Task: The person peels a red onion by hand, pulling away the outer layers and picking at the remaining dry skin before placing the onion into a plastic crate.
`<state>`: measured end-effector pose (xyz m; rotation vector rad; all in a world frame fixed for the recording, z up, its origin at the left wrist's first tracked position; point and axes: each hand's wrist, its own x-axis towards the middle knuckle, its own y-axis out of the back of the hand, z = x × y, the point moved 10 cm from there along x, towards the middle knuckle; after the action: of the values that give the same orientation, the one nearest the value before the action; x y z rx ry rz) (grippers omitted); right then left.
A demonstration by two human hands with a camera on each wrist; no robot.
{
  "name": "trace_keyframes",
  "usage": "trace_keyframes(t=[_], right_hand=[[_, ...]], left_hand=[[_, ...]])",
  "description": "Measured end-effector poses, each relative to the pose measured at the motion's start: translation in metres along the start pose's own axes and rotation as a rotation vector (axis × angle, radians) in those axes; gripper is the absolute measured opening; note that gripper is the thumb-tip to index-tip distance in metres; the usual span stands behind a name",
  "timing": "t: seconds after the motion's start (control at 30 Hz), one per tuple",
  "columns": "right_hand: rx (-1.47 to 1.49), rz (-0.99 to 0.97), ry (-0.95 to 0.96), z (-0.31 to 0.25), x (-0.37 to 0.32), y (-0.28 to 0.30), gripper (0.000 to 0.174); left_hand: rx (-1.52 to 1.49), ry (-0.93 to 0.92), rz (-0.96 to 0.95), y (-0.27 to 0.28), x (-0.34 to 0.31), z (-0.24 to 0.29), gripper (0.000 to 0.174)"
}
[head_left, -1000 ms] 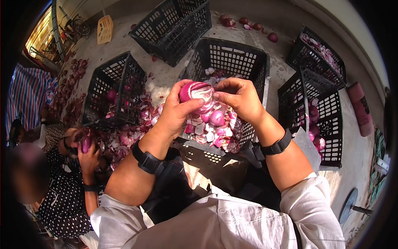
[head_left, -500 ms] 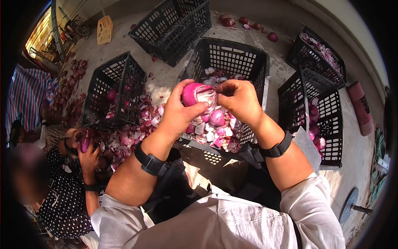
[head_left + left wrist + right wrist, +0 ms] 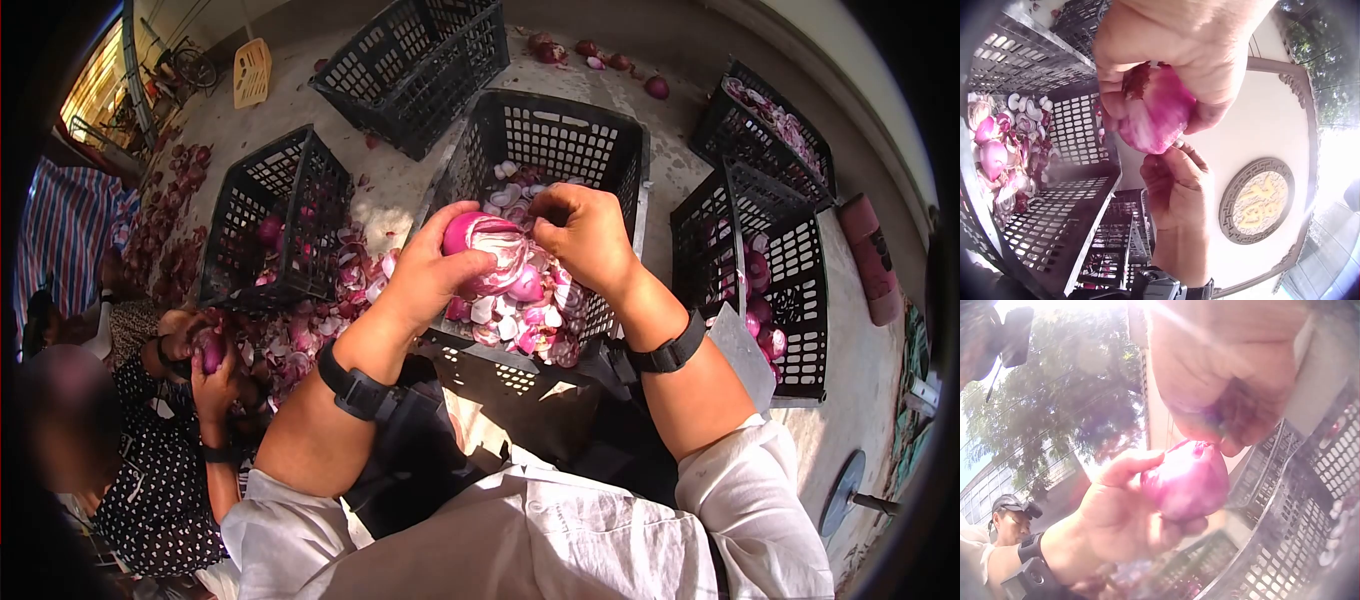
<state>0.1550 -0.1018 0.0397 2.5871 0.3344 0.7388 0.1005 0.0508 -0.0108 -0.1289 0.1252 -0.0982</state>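
Note:
A large red onion (image 3: 505, 250), its side streaked white and purple, rests in my left hand (image 3: 420, 280), whose fingers and thumb curl round it. My right hand (image 3: 588, 235) pinches at the onion's right end with thumb and forefinger. In the left wrist view the onion (image 3: 1159, 115) shows a dark, dry brown patch near the palm, and the right fingertips meet its lower end. Smooth, shiny purple skin shows on the onion (image 3: 1188, 481) in the right wrist view. Beneath both hands stands a black plastic crate (image 3: 625, 130) holding onions and loose peelings (image 3: 510, 325).
More black crates stand around: one at the left (image 3: 310, 215), one behind (image 3: 430, 90), two at the right (image 3: 800, 300). Peelings (image 3: 300, 340) cover the floor on the left. A person in a dotted shirt (image 3: 150, 470) sits there with an onion (image 3: 210, 350).
The onion has turned in my left hand, its streaked side now facing the camera more broadly. My right hand has drawn slightly up and to the right, still pinching at the onion's end.

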Motion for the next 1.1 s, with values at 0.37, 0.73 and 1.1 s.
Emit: trace_keyframes(t=[0.37,0.73,1.1], right_hand=[[0.08,0.049,0.045,0.02,0.003,0.01,0.02],[0.742,-0.485,-0.1,-0.008,-0.014,-0.051,0.097],[0.475,-0.312,-0.037,-0.001,-0.011,-0.043,0.096]], left_hand=[[-0.186,0.0,-0.024,-0.01,-0.003,0.005,0.051],[-0.297,-0.032,-0.017,-0.009,-0.001,0.009,0.048],[-0.359,-0.004,-0.108,-0.02,-0.006,0.01,0.07]])
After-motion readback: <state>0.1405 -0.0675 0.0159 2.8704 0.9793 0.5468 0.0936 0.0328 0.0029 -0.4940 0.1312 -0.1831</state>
